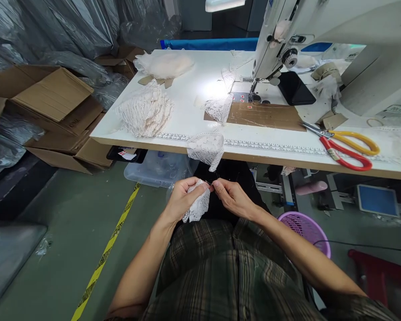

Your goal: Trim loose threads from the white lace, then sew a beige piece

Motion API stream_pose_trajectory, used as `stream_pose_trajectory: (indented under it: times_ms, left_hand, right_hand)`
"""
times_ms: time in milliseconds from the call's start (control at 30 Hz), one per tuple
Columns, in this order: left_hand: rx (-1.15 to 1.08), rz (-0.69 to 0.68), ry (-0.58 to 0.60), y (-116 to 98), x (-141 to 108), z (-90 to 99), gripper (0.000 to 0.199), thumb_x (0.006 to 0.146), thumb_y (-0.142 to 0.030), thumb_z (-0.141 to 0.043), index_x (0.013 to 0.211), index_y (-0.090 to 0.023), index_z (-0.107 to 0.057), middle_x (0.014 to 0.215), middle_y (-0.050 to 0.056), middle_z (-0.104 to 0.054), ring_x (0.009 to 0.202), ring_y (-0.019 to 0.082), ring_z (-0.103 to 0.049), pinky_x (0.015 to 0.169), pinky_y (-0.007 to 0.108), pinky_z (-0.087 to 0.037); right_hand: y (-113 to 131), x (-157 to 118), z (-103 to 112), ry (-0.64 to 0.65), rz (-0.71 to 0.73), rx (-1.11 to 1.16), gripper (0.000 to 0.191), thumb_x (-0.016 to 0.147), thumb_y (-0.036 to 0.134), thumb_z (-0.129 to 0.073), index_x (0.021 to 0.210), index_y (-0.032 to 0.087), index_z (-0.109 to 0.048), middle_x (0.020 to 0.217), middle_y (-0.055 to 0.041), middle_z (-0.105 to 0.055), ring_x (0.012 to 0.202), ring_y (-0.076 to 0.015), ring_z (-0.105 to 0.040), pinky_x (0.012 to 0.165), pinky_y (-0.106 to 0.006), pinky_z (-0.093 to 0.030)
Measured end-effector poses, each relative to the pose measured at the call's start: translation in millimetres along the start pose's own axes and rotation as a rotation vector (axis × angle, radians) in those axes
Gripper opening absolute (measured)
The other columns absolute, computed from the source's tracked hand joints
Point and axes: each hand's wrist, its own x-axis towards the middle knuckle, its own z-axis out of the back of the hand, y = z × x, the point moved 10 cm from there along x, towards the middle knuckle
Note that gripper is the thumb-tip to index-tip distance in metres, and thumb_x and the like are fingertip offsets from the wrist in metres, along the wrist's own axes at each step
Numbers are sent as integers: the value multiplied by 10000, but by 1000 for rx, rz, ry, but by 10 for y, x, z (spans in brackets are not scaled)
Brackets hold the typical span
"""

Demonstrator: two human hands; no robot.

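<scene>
My left hand [186,196] is closed on a piece of white lace [200,207], held over my lap in front of the table edge. My right hand [233,196] is close beside it, thumb and fingers pinched together at the lace's upper edge. A thin dark sliver shows between the fingertips, too small to name. Just beyond my hands, another white lace piece [205,149] hangs over the table's front edge. Behind that, a lace piece [219,108] lies by the sewing machine [270,49], partly on a brown cardboard strip [267,117].
On the white table [183,102] sit a stack of lace pieces [147,109], a pale fabric pile [167,64], scissors [345,145] with red and yellow handles and a black phone [296,88]. Cardboard boxes [53,98] stand left; a purple basket [305,229] is at lower right.
</scene>
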Motion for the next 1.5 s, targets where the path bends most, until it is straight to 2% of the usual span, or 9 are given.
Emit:
stream_pose_trajectory:
  times_ms: [433,633,733,833,967,1133,1300,1400,1500]
  left_hand:
    - [-65,66,25,105,-47,-53,287,672,-393,-762,661,-136,-634,506,-42,-516,414,50,-399,414,177,-286]
    - [-27,69,58,349,91,-33,312,733,-442,-699,777,-136,-661,643,15,-619,524,115,-536,501,221,-411]
    - [310,-123,-33,267,234,110,323,711,-431,-718,872,-151,-701,816,54,-660,721,180,-616,640,265,-473]
    - [556,-334,-107,42,298,108,435,686,-396,-749,1063,-192,-681,1062,80,-637,912,212,-622,798,306,-476]
    - [550,-459,-174,-282,317,-31,364,733,-416,-720,1021,-201,-668,977,57,-665,810,176,-616,776,295,-468]
    - [418,-452,-156,-472,339,-191,284,809,-443,-618,767,-168,-675,667,0,-626,589,117,-510,579,226,-401]
    - [228,-368,-11,-417,275,-247,292,771,-442,-651,732,-153,-676,661,12,-626,604,125,-526,583,233,-427]
    - [194,-329,-43,-396,212,-175,295,751,-447,-677,716,-155,-675,664,26,-638,634,140,-553,612,245,-450]
    - [156,-329,-130,-387,170,-75,285,743,-443,-688,708,-162,-659,627,8,-608,617,131,-545,622,241,-456]
  right_hand:
    - [-90,-21,-93,-79,-32,86,432,957,539,-325,751,191,-479,640,29,-456,591,-109,-404,572,-252,-330]
    - [-388,-120,-353,79,-154,187,358,839,546,-563,848,218,-419,555,96,-350,475,-84,-337,466,-214,-278]
    - [-525,-150,-164,-49,-183,-65,289,814,446,-609,827,205,-451,653,58,-448,500,-82,-389,499,-229,-308]
    - [-402,-156,126,-180,-109,-207,200,842,375,-557,794,196,-481,757,7,-514,545,-90,-420,535,-246,-342]
    - [-121,-120,406,-242,-28,-151,233,876,393,-514,745,203,-478,604,32,-460,515,-97,-373,481,-231,-312]
    - [-13,-16,542,-359,-47,-4,293,861,475,-535,823,184,-545,623,22,-495,523,-98,-387,470,-227,-322]
    - [40,51,479,-386,1,137,372,777,521,-636,870,161,-640,757,-41,-622,642,-139,-509,564,-256,-413]
    - [16,2,517,-418,-3,214,341,771,511,-644,768,170,-660,678,-19,-600,629,-141,-516,566,-260,-408]
    - [-76,-67,495,-376,-50,415,327,762,503,-663,774,179,-623,534,46,-443,471,-89,-379,443,-231,-293]
